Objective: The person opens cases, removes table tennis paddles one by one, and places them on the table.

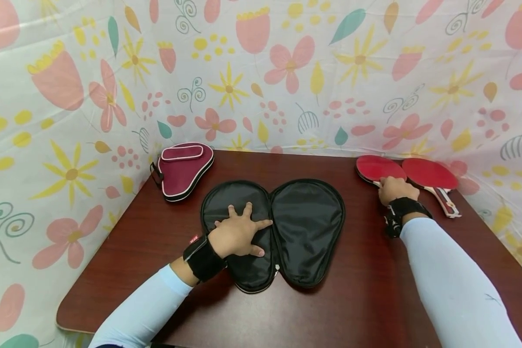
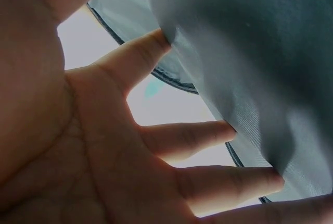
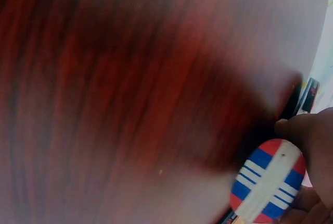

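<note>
A black zip case lies unfolded on the table, its two paddle-shaped halves side by side. My left hand rests on the left half with fingers spread. In the left wrist view, the fingertips touch the dark lining. At the far right, my right hand grips the handle of a red table tennis paddle; the striped butt of that handle shows in the right wrist view. Just right of it lies a second red table tennis paddle, its handle angled towards the front right.
A closed maroon paddle case with white piping and a black strap lies at the back left of the brown table. Flower-printed cloth hangs along the table's back and sides.
</note>
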`<state>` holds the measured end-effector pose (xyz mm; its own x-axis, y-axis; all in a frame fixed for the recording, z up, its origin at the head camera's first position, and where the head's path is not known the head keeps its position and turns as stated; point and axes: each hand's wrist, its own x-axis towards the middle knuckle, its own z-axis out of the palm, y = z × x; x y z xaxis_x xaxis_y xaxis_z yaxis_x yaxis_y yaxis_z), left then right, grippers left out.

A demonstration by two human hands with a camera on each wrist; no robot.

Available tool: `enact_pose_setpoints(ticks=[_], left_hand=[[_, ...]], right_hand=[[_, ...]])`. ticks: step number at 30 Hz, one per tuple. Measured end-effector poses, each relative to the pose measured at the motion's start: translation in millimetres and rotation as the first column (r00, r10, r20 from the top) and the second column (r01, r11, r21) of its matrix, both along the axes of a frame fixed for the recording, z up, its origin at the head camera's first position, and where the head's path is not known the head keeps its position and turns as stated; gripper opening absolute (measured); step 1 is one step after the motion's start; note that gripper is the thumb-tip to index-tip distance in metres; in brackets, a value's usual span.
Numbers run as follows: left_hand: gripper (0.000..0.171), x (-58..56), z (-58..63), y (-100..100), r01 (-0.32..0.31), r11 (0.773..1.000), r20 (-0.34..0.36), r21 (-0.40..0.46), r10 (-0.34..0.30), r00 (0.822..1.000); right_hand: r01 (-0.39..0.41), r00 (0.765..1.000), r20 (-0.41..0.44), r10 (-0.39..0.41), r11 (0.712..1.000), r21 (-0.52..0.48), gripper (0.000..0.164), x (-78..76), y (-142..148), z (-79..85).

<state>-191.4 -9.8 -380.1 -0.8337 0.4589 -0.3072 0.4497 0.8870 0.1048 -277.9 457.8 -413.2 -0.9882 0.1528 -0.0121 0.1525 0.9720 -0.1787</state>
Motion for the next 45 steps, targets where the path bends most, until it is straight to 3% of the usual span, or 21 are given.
enact_pose_setpoints(ticks=[5,11,17,20,24,28,31,33,37,39,42,45], left_hand=[[0.078,0.6,0.6,-1,0.008,1.0,-0.008,0.003,-0.008,1.0],[0.078,-0.1,2.0,-2,0.004,1.0,-0.007,0.003,-0.004,1.0],[0.078,0.1,3.6,-3,-0.001,1.0,-0.005,0.002,0.001,1.0],[0.079,-0.4,3.2,-3,0.0,1.0,-0.005,-0.005,0.0,1.0],[0.079,-1.6,2.5,-3,0.005,1.0,-0.008,0.002,-0.005,1.0],[0.079,-2.0,2.4,-4,0.002,1.0,-0.006,0.0,-0.002,1.0],[0.079,-1.9,2.2,-5,0.002,1.0,0.002,-0.011,-0.002,1.0],[0.078,-1.9,2.2,-4,0.002,1.0,0.007,-0.011,-0.002,1.0],[0.078,-2.3,2.9,-4,0.004,1.0,0.003,-0.001,-0.004,1.0],[0.078,-2.7,3.3,-3,0.004,1.0,-0.004,0.002,-0.004,1.0],[0.078,-3.2,2.9,-3,0.004,1.0,-0.008,-0.001,-0.004,1.0],[0.078,-3.7,1.5,-3,0.005,1.0,-0.006,-0.004,-0.005,1.0]], right_hand=[[-0.006,1.0,0.029,0.006,1.0,-0.002,0.047,2.3,5,-0.4],[-0.003,1.0,0.031,0.004,0.999,-0.034,0.047,4.2,9,-1.2],[-0.062,0.989,0.13,0.069,0.996,-0.059,0.067,5.6,10,5.7],[-0.104,0.98,0.17,0.107,0.994,-0.027,0.063,7.6,6,13.7],[-0.151,0.983,0.116,0.146,0.988,0.044,0.057,10.0,-8,28.4],[-0.207,0.976,-0.056,0.213,0.974,0.089,0.067,15.5,-35,42.0],[-0.306,0.925,-0.216,0.314,0.949,0.072,0.067,27.9,-64,47.5],[-0.415,0.856,-0.311,0.413,0.908,0.062,0.065,39.0,-85,48.6],[-0.626,0.69,-0.376,0.618,0.771,0.119,0.069,60.4,-122,46.5],[-0.692,0.631,-0.353,0.691,0.707,0.149,0.074,70.1,-135,43.9],[-0.749,0.599,-0.265,0.756,0.645,0.15,0.082,82.2,-147,37.0],[-0.773,0.597,-0.171,0.784,0.619,0.139,0.087,90.1,-153,26.6]])
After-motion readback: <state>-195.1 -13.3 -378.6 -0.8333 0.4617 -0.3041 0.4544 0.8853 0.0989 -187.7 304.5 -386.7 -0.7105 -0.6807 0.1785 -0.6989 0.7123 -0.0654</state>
